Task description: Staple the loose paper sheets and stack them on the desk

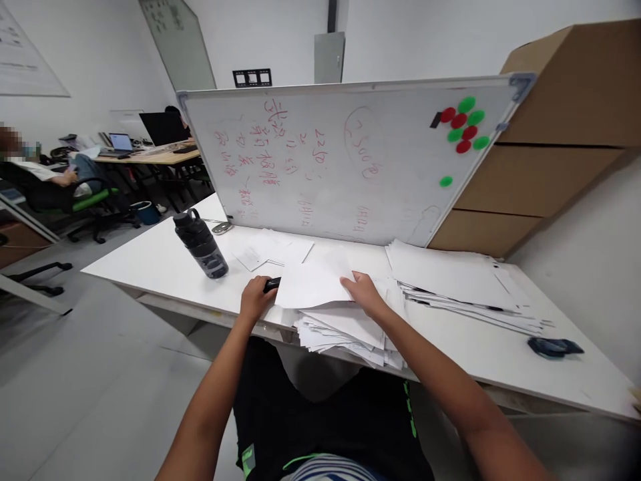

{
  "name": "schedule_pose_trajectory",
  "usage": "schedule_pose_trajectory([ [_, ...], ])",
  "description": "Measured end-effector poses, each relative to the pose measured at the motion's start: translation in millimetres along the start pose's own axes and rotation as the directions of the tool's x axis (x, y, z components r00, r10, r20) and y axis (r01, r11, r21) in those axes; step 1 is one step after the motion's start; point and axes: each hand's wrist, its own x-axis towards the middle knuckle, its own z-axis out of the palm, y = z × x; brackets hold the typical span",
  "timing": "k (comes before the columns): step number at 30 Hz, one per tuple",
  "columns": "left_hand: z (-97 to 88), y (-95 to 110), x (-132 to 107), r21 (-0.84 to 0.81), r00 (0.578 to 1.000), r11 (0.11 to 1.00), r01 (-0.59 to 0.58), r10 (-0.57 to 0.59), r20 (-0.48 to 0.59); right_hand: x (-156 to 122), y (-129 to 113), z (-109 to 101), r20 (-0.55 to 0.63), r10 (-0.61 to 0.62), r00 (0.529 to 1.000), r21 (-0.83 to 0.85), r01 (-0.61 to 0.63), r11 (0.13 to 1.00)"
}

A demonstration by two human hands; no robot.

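Observation:
My left hand (254,298) is closed around a black stapler (272,285), most of it hidden by my fingers and the paper. The stapler's front end meets the left edge of a white sheet of paper (313,284). My right hand (364,292) pinches that paper at its right edge, thumb on top; whether it is one sheet or a few I cannot tell. Below the held paper, an uneven stack of papers (345,334) lies at the table's front edge. Several loose printed sheets (258,252) lie behind my left hand.
A dark water bottle (201,247) stands on the white table (150,257) at left, near a computer mouse (222,228). A whiteboard (320,160) leans behind. More paper piles (451,274) and a dark blue object (555,347) lie right; cardboard boxes (555,174) rise behind. A person sits far left.

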Motion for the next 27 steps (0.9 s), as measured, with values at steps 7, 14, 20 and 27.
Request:
schedule_pose_trajectory([
  [7, 2.8, -4.0, 2.3, -0.071, 0.995, 0.994, 0.083, -0.086, -0.054, 13.3, 8.5, 0.4, -0.002, 0.003, 1.000, 0.071, -0.003, 0.997],
  [14, 2.9, -4.1, 3.0, -0.068, 0.992, 0.992, 0.111, -0.114, -0.046, 15.1, 29.2, 4.4, 0.003, 0.060, 0.998, 0.209, -0.060, 0.976],
  [20, 2.4, -2.2, 3.5, -0.072, 0.991, 0.990, 0.120, -0.124, -0.050, 14.3, 33.7, 2.9, -0.003, 0.084, 0.996, 0.283, -0.080, 0.956],
  [27, 1.8, -0.9, 3.1, -0.037, 0.994, 0.994, 0.102, -0.103, -0.028, 7.9, 30.8, 5.6, 0.169, -0.057, 0.984, 0.044, 0.050, 0.998],
])
